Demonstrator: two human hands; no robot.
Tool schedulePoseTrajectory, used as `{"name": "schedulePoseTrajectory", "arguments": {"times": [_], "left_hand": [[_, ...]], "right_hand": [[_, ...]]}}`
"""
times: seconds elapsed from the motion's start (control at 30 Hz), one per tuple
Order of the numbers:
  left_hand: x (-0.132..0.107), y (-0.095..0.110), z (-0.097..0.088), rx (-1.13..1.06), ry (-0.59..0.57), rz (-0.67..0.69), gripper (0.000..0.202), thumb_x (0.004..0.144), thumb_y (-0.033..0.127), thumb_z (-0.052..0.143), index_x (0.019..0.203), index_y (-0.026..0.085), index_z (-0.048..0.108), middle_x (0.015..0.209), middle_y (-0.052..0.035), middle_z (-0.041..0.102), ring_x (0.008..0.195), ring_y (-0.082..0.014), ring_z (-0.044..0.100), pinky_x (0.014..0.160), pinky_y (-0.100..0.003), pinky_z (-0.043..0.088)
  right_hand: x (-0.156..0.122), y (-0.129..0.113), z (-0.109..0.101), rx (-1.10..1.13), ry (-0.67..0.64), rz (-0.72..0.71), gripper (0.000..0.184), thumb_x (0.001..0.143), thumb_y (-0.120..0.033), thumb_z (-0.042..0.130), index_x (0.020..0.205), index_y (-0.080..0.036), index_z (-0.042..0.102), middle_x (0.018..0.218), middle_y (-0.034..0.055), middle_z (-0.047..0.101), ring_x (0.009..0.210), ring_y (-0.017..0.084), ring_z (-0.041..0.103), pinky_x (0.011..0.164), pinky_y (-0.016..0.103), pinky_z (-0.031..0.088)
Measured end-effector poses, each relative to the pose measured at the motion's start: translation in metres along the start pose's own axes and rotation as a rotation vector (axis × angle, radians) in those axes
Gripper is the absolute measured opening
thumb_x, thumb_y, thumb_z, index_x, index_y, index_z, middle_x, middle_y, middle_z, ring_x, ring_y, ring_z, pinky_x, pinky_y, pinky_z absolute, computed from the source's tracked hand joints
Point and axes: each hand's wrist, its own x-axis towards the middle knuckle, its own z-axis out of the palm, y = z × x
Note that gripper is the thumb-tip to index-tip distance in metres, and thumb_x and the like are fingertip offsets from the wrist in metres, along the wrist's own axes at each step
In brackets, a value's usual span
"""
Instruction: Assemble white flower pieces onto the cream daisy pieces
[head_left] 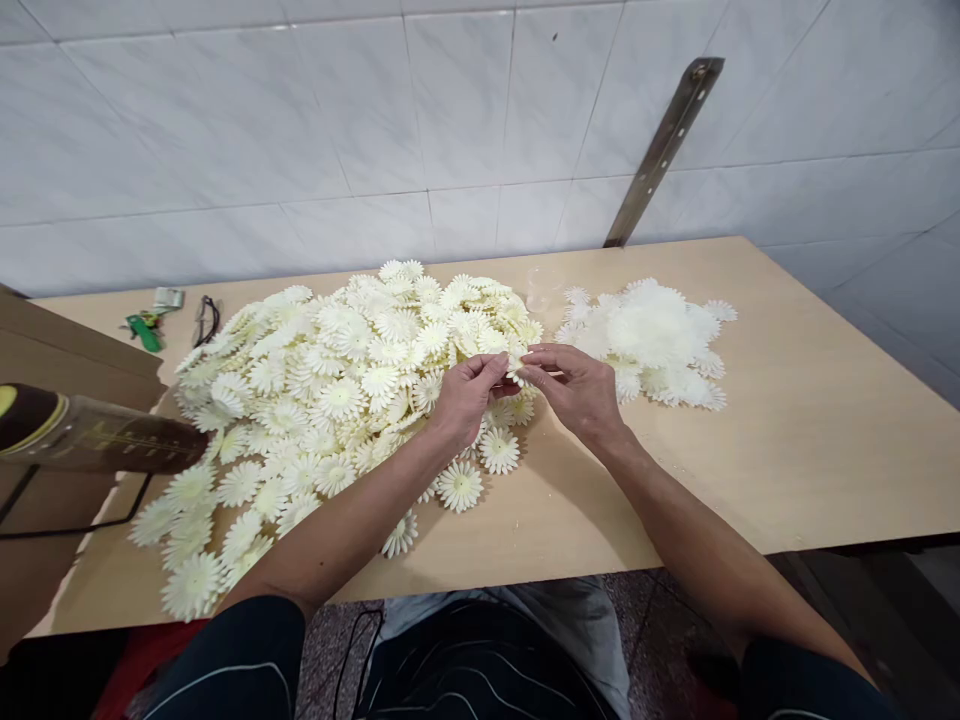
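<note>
Between my two hands, over the right edge of a big heap, is a small pale-yellow artificial flower (pixel 515 368). My left hand (pixel 474 393) pinches it from the left with thumb and forefinger. From the other side my right hand (pixel 574 386) grips its edge, fingers closed. Part of the flower is hidden behind the fingertips. The heap of cream daisy-like flowers (pixel 341 395) spreads under and left of my left hand. To the right of my right hand lies a smaller pile of whiter flower pieces (pixel 652 335).
A brown bottle (pixel 112 432) juts in at the left beside a cardboard box (pixel 67 350). Dark-framed glasses (pixel 207 320) and a green clip-like item (pixel 144 332) lie at the back left. A metal rail (pixel 664 150) leans on the tiled wall behind the wooden table (pixel 795 440).
</note>
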Motion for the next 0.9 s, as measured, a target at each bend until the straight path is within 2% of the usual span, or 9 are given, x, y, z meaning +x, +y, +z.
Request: {"name": "schedulePoseTrajectory", "arguments": {"times": [0.07,0.2,0.33,0.47,0.6,0.67,0.8,0.9], "left_hand": [[-0.0009,-0.0009,0.0012,-0.025,-0.001,-0.012,0.060,0.056,0.058,0.110,0.079,0.013,0.078,0.080,-0.0040,0.074,0.079,-0.0154,0.070,0.081,-0.034,0.065],[-0.0022,0.0007,0.0033,-0.056,0.020,-0.010,0.059,0.051,0.055,0.111,0.077,0.014,0.078,0.080,-0.0038,0.075,0.078,-0.0150,0.069,0.078,-0.032,0.062],[-0.0036,0.0032,0.0037,-0.030,0.011,0.018,0.058,0.055,0.058,0.110,0.076,0.014,0.078,0.079,-0.0030,0.074,0.077,-0.0143,0.068,0.077,-0.031,0.061],[-0.0051,0.0017,0.0036,-0.017,-0.029,0.037,0.056,0.059,0.057,0.109,0.080,0.015,0.078,0.080,-0.0022,0.073,0.078,-0.0141,0.068,0.080,-0.033,0.062],[-0.0051,-0.0005,0.0026,-0.021,-0.065,0.029,0.056,0.057,0.039,0.111,0.095,0.016,0.078,0.087,-0.0032,0.078,0.083,-0.0165,0.073,0.089,-0.038,0.063],[-0.0041,-0.0005,0.0016,-0.020,-0.079,0.021,0.055,0.057,0.032,0.110,0.098,0.016,0.077,0.087,-0.0031,0.078,0.083,-0.0172,0.074,0.090,-0.040,0.064],[-0.0015,0.0011,0.0003,-0.013,-0.073,0.001,0.053,0.055,0.025,0.107,0.097,0.016,0.075,0.085,-0.0030,0.080,0.076,-0.0167,0.075,0.083,-0.039,0.066],[-0.0008,0.0025,0.0008,0.015,-0.038,0.004,0.050,0.055,0.023,0.104,0.096,0.015,0.076,0.083,-0.0034,0.081,0.072,-0.0160,0.075,0.079,-0.036,0.066]], "right_hand": [[-0.0016,0.0048,0.0029,0.016,0.034,-0.005,0.022,0.087,-0.048,0.093,0.094,-0.028,0.092,0.109,0.0100,0.088,0.106,0.030,0.084,0.078,0.043,0.074],[-0.0046,0.0055,0.0055,0.008,0.041,-0.025,0.016,0.089,-0.044,0.092,0.096,-0.030,0.093,0.111,0.0084,0.089,0.109,0.030,0.085,0.077,0.042,0.075],[-0.0050,0.0006,0.0063,-0.043,0.056,-0.131,0.008,0.095,-0.037,0.087,0.095,-0.030,0.092,0.107,0.0070,0.089,0.109,0.029,0.085,0.079,0.041,0.075],[-0.0027,0.0006,0.0071,-0.125,0.096,-0.216,0.014,0.101,-0.033,0.080,0.092,-0.027,0.088,0.104,0.0087,0.088,0.102,0.028,0.085,0.077,0.040,0.073],[0.0001,0.0022,0.0068,-0.142,0.104,-0.195,0.017,0.102,-0.033,0.076,0.091,-0.024,0.085,0.106,0.0110,0.087,0.098,0.027,0.085,0.070,0.037,0.070],[0.0012,0.0015,0.0057,-0.125,0.102,-0.154,0.018,0.102,-0.034,0.075,0.090,-0.024,0.084,0.107,0.0107,0.088,0.100,0.027,0.084,0.072,0.037,0.070],[0.0028,-0.0015,0.0016,-0.083,0.088,-0.093,0.020,0.101,-0.034,0.074,0.088,-0.024,0.084,0.107,0.0098,0.088,0.101,0.027,0.084,0.081,0.039,0.071],[0.0035,-0.0021,-0.0021,-0.069,0.067,-0.112,0.014,0.099,-0.034,0.078,0.094,-0.024,0.087,0.110,0.0093,0.088,0.103,0.027,0.084,0.078,0.039,0.072]]}}
